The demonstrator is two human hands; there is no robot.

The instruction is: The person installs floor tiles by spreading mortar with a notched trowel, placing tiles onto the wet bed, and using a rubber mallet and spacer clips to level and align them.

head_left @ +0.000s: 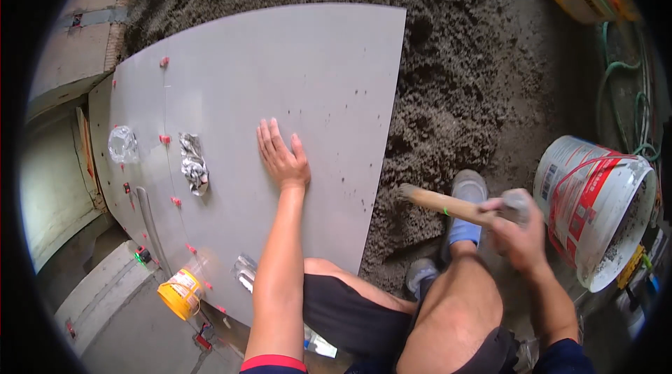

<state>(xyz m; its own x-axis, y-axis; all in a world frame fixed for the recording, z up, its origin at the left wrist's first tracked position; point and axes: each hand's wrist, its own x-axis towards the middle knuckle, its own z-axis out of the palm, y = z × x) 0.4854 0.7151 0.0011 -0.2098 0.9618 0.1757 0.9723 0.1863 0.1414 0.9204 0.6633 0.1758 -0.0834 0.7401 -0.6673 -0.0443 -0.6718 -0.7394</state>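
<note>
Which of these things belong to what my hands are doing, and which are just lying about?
Seemingly in use:
slab, under your left hand
wooden-handled tool, in your right hand

Apparently lying about:
crumpled scrap
clear plastic
yellow pail
green hose

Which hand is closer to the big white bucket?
Right. The right hand, holding a wooden-handled tool, is just left of the white bucket in the picture; the left hand rests on the gray slab, much farther left.
</note>
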